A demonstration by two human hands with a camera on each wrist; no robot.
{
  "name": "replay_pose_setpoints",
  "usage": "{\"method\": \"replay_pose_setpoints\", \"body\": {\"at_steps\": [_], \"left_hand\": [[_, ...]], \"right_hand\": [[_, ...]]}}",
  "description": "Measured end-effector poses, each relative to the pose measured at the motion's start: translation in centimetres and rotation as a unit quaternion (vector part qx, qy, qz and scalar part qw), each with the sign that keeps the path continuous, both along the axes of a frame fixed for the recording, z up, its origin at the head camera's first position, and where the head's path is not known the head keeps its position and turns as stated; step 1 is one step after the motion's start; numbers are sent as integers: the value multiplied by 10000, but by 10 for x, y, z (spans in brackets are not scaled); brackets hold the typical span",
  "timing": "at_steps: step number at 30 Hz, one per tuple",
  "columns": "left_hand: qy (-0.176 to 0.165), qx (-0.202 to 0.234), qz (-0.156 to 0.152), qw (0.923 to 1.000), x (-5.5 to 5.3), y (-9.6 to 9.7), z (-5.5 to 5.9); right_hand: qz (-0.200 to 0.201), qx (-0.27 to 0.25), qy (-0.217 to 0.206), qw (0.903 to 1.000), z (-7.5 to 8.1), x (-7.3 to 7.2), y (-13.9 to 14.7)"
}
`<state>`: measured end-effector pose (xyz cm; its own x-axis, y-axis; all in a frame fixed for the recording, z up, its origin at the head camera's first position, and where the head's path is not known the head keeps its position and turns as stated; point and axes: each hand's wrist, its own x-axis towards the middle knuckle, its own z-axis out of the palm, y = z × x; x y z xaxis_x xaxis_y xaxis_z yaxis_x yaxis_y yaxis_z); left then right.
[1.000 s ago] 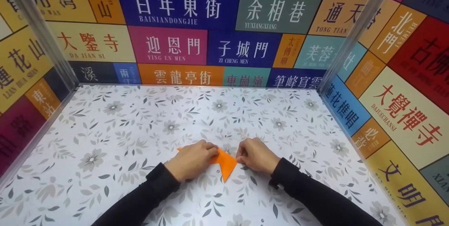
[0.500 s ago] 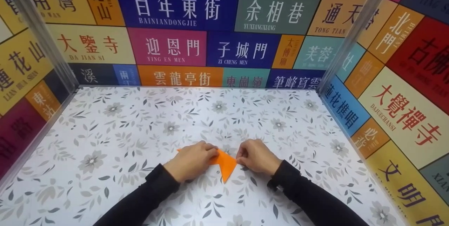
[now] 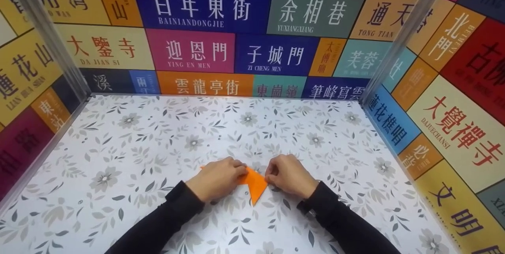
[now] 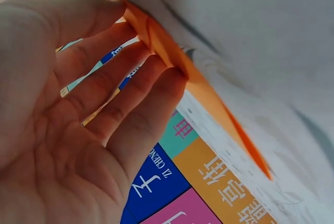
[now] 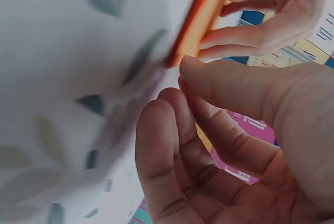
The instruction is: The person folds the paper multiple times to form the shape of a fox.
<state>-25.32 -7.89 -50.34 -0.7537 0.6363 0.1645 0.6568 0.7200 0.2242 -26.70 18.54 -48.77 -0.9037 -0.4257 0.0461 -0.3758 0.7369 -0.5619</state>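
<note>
A folded piece of orange paper (image 3: 257, 186) lies on the flower-patterned tabletop, one pointed flap toward the person. My left hand (image 3: 219, 178) covers its left part, and only a small tip shows beyond that hand. In the left wrist view, the extended fingers and thumb press their tips along the orange paper (image 4: 206, 93). My right hand (image 3: 291, 176) is at the paper's right corner. Seen from the right wrist, thumb and index finger pinch together at the end of the orange paper (image 5: 194, 33), while the other fingers curl loosely below.
The tabletop (image 3: 158, 127) is white with grey flowers and leaves. A back wall (image 3: 193, 51) of coloured panels with Chinese characters rises behind it. Similar panels form a left side wall (image 3: 23, 100) and a right side wall (image 3: 453, 127).
Both hands and the orange paper stay nearly where they were. The head view has shifted slightly.
</note>
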Motion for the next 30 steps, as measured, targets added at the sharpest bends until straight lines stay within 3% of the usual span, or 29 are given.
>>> {"method": "replay_pose_setpoints", "body": {"at_steps": [4,8,24,30], "left_hand": [[193,19,-117,9997,-2,1,3],[175,61,-184,9997,-2,-2,3],[-16,262,-521,9983,-8,-10,-2],[-46,352,-501,9981,-8,-12,-3]], "right_hand": [[-76,-185,48,9998,7,-1,-9],[-103,-264,99,9995,8,-2,-18],[317,1,953,9949,-14,-3,-32],[429,58,1187,9920,-19,-4,-31]]}}
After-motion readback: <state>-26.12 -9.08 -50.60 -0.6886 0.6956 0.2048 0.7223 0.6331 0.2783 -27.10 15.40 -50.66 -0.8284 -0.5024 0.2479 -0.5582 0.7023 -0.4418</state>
